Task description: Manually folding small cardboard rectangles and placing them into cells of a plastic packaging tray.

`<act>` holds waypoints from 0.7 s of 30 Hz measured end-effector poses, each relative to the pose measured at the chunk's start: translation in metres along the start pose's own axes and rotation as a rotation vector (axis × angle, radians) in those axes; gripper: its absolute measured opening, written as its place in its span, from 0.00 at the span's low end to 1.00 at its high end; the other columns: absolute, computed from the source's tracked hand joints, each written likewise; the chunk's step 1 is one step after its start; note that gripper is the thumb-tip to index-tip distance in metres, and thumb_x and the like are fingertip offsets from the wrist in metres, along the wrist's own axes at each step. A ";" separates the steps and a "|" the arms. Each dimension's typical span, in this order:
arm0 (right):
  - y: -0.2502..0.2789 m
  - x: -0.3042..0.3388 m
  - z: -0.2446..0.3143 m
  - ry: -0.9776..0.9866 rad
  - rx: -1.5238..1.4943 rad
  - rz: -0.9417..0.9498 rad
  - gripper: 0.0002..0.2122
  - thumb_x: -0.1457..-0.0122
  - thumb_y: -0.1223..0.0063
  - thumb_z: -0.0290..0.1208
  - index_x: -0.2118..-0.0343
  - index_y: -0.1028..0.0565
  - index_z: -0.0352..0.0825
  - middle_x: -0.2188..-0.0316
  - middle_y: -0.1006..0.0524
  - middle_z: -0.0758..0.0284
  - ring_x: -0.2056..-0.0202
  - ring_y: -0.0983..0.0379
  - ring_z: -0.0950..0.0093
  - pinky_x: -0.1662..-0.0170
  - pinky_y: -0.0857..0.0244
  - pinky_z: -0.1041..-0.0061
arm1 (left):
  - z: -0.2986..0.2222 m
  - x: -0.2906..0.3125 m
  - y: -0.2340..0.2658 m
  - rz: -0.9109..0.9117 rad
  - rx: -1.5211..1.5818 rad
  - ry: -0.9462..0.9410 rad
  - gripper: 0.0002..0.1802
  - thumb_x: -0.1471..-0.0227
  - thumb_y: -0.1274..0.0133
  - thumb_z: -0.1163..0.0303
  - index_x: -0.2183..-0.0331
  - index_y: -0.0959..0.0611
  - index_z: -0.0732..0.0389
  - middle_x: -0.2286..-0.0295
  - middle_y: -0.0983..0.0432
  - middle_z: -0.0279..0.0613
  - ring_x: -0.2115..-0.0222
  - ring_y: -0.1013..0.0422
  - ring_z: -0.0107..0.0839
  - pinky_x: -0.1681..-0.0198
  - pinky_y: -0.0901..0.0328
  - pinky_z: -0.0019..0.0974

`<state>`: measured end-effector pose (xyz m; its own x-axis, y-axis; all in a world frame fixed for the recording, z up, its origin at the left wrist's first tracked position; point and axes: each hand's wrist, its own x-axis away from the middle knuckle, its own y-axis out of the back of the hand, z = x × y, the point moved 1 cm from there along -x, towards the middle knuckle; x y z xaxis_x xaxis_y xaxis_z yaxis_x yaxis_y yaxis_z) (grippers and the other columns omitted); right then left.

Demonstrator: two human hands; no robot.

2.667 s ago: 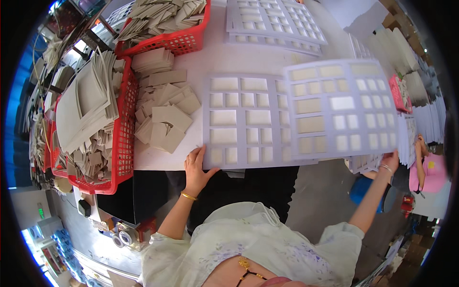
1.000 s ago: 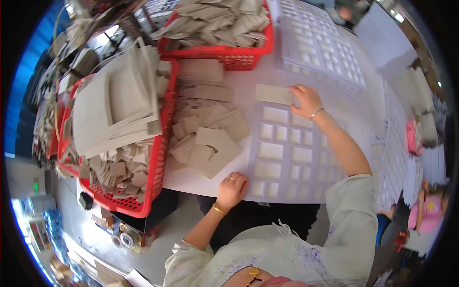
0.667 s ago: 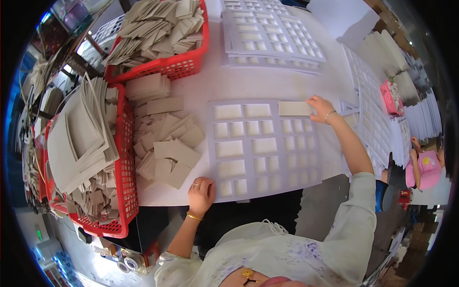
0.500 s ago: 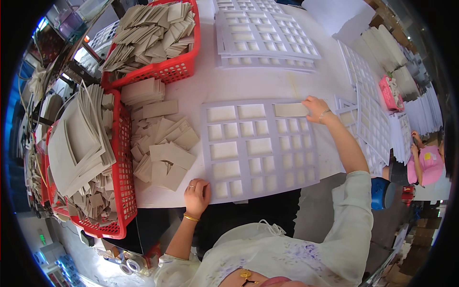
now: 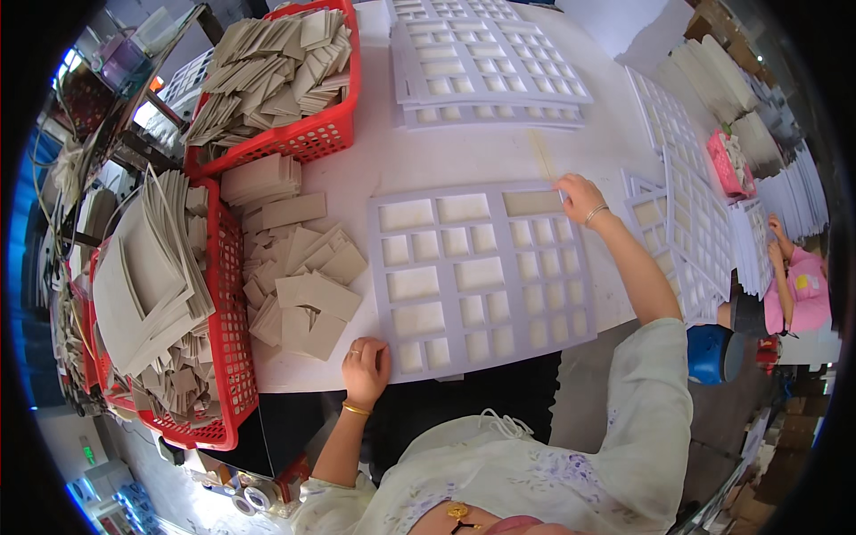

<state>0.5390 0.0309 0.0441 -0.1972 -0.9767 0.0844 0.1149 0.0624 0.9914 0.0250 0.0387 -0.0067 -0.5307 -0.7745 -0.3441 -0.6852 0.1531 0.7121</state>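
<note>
One grey card strip (image 5: 532, 203) now lies inside the long slot at the far right corner of the white frame (image 5: 511, 267); half a second ago it sat slightly askew over that slot, its right end nearer the corner. Its edges now run along the slot's sides, so it looks seated, or very nearly, and that slot can probably be counted as filled. The right hand (image 5: 581, 198) is at the strip's right end, fingers bent and tips touching the card or the frame beside it; whether they pinch the strip or only press it down, I cannot tell. The left hand (image 5: 366, 370) has hardly moved: it rests in a loose curl by the frame's near left corner, with nothing to be seen in it. The frame itself lies flat at the near edge of the table (image 5: 401, 160). Its remaining slots look paler than the strip, which suggests that they do not hold such grey pieces. To the left of the frame, a loose pile of grey cards (image 5: 303, 285) lies within easy reach, beside a red basket (image 5: 234, 312) heaped with more card. Further frames (image 5: 499, 102) lie stacked on the table's far side.
</note>
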 end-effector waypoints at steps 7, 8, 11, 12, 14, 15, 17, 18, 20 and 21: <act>-0.004 -0.009 0.026 0.034 0.273 0.191 0.09 0.55 0.50 0.25 0.70 0.22 0.44 0.66 0.24 0.71 0.56 0.32 0.69 0.55 0.40 0.65 | 0.006 0.004 0.002 0.005 -0.004 0.023 0.07 0.58 0.45 0.77 0.73 0.26 0.59 0.73 0.28 0.43 0.73 0.30 0.43 0.71 0.35 0.41; 0.004 -0.014 0.027 0.060 0.273 0.178 0.09 0.55 0.50 0.25 0.70 0.22 0.44 0.66 0.24 0.71 0.56 0.32 0.69 0.55 0.40 0.65 | 0.006 0.003 0.002 0.016 -0.002 0.020 0.07 0.57 0.45 0.76 0.72 0.26 0.59 0.73 0.28 0.41 0.72 0.30 0.42 0.71 0.34 0.40; 0.020 -0.052 0.044 0.081 0.374 0.341 0.07 0.53 0.50 0.28 0.70 0.23 0.44 0.66 0.24 0.69 0.57 0.31 0.68 0.56 0.39 0.64 | 0.005 0.003 0.006 0.010 0.020 0.003 0.08 0.58 0.45 0.76 0.71 0.25 0.59 0.72 0.28 0.41 0.72 0.29 0.40 0.70 0.33 0.39; 0.030 -0.070 0.057 0.127 0.252 0.087 0.07 0.52 0.50 0.29 0.70 0.23 0.44 0.66 0.24 0.68 0.59 0.30 0.67 0.56 0.39 0.64 | 0.005 0.004 0.005 0.006 0.044 -0.019 0.08 0.58 0.44 0.76 0.71 0.25 0.59 0.72 0.27 0.41 0.72 0.29 0.40 0.70 0.33 0.39; 0.056 -0.110 0.093 0.250 0.017 -0.305 0.06 0.50 0.49 0.31 0.69 0.23 0.43 0.66 0.23 0.67 0.62 0.28 0.66 0.58 0.39 0.64 | 0.006 0.006 0.008 -0.026 0.078 0.006 0.09 0.59 0.44 0.77 0.71 0.25 0.59 0.72 0.27 0.41 0.73 0.29 0.40 0.71 0.33 0.39; 0.073 -0.134 0.119 0.323 -0.086 -0.443 0.06 0.49 0.48 0.32 0.68 0.23 0.42 0.67 0.22 0.68 0.63 0.27 0.66 0.58 0.38 0.64 | 0.006 0.008 0.008 -0.041 0.126 0.022 0.09 0.60 0.43 0.78 0.71 0.25 0.60 0.72 0.27 0.41 0.73 0.29 0.40 0.71 0.32 0.38; 0.100 -0.182 0.174 0.396 -0.153 -0.513 0.06 0.49 0.46 0.33 0.68 0.24 0.42 0.71 0.22 0.69 0.63 0.26 0.68 0.60 0.38 0.65 | 0.008 0.011 0.009 -0.073 0.134 0.003 0.10 0.60 0.43 0.78 0.71 0.25 0.60 0.71 0.27 0.41 0.73 0.29 0.40 0.71 0.32 0.38; 0.107 -0.202 0.203 0.407 -0.194 -0.548 0.06 0.50 0.46 0.34 0.69 0.23 0.43 0.72 0.22 0.70 0.64 0.26 0.70 0.61 0.38 0.65 | 0.010 0.013 0.010 -0.101 0.142 -0.019 0.10 0.61 0.43 0.78 0.71 0.25 0.60 0.71 0.27 0.41 0.74 0.29 0.40 0.71 0.32 0.37; 0.113 -0.245 0.249 0.392 -0.202 -0.568 0.05 0.51 0.44 0.35 0.70 0.23 0.45 0.71 0.21 0.71 0.63 0.27 0.72 0.60 0.39 0.65 | 0.013 0.019 0.009 -0.118 0.127 -0.042 0.11 0.61 0.43 0.78 0.70 0.24 0.60 0.71 0.27 0.40 0.74 0.28 0.38 0.71 0.32 0.36; 0.111 -0.261 0.266 0.361 -0.165 -0.551 0.05 0.51 0.44 0.35 0.70 0.23 0.46 0.69 0.21 0.72 0.62 0.27 0.72 0.59 0.40 0.65 | 0.013 0.018 0.008 -0.143 0.138 -0.061 0.11 0.62 0.42 0.80 0.71 0.25 0.60 0.72 0.27 0.41 0.74 0.28 0.39 0.72 0.32 0.36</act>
<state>0.3446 0.3472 0.1583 0.0645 -0.8660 -0.4960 0.2431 -0.4684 0.8494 0.0040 0.0339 -0.0149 -0.4493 -0.7563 -0.4755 -0.8156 0.1300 0.5638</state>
